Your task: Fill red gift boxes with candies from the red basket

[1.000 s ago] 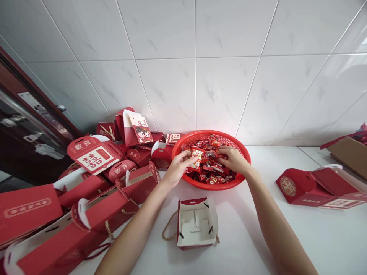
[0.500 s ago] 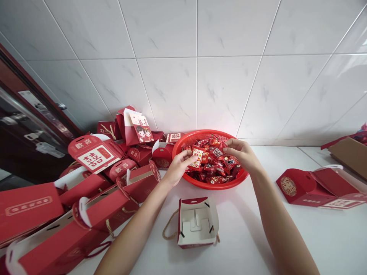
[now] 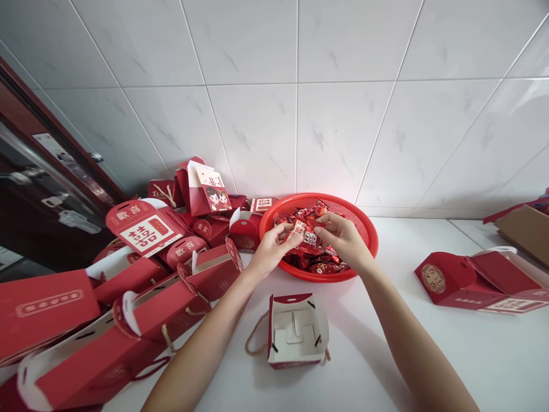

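A red plastic basket (image 3: pixel 371 236) with a perforated wall holds many candies (image 3: pixel 322 268) in shiny red wrappers. Over its left side, my left hand (image 3: pixel 270 249) pinches a candy with a white and red patterned wrapper (image 3: pixel 297 229). My right hand (image 3: pixel 345 240) is closed on a red-wrapped candy with a white label (image 3: pixel 310 238), held right beside the first one. In front of the basket stands a small open gift box (image 3: pixel 294 331), white inside and red outside, with a rope handle lying at its left.
Many red gift boxes (image 3: pixel 141 309) crowd the left side. Another red box (image 3: pixel 467 280) lies at the right, near a brown cardboard piece (image 3: pixel 525 232). A tiled wall (image 3: pixel 326 137) rises behind the white table (image 3: pixel 355 343). A door with keys (image 3: pixel 77 220) stands far left.
My right hand has moved left and slightly down, bringing its red candy against the one in my left hand. My left hand still holds its patterned candy.
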Demonstrator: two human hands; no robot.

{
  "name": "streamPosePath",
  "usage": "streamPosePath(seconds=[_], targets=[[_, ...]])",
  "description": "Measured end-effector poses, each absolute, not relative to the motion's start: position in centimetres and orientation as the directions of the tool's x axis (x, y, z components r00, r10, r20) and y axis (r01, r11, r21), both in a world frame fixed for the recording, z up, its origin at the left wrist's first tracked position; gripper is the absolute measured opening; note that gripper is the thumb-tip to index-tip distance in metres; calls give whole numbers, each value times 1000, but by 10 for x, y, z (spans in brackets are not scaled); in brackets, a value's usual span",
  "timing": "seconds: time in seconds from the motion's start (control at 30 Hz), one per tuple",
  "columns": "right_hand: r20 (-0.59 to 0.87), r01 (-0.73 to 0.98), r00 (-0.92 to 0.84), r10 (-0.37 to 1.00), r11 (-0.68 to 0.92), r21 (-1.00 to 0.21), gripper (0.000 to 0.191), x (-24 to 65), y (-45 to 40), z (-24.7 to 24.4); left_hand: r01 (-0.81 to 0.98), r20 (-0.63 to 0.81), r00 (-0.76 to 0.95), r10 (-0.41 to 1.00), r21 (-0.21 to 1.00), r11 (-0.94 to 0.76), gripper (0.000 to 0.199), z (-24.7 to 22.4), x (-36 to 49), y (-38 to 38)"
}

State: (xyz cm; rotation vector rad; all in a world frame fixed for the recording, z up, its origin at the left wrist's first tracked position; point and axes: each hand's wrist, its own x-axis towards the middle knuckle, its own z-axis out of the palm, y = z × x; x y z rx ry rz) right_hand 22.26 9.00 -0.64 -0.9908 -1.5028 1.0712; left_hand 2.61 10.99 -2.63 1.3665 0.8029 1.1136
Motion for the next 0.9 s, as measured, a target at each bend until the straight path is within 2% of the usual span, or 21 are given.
streamPosePath(seconds=[0.23,0.3,0.37,0.47,0.53,0.57,0.8,0.9], targets=[[300,92,-133,945,313,-945,33,218,94,-10,-154,154,315,937,982,-109,54,-28,24,110],[313,179,-145,939,336,-925,31,231,95,-6,-174,160,282,946,978,-113,52,-29,25,110],[289,366,-204,935,347,-864,27,247,96,-3,-195,155,256,954,975,-106,51,-29,25,111],[47,652,-384,922,307,-693,13,262,94,-3,-221,149,239,959,971,-96,49,-29,25,112],[-92,746,-430,898,295,-598,10,263,93,-5,-224,153,242,958,970,-98,49,-29,25,112],[-115,767,-429,896,294,-570,11,261,93,-7,-221,153,245,957,970,-99,50,-29,25,112],[18,752,-365,931,306,-584,21,257,102,-9,-226,137,259,956,971,-78,49,-28,24,111],[101,644,-312,945,288,-708,28,264,103,-8,-239,134,264,955,969,-69,50,-28,24,112]])
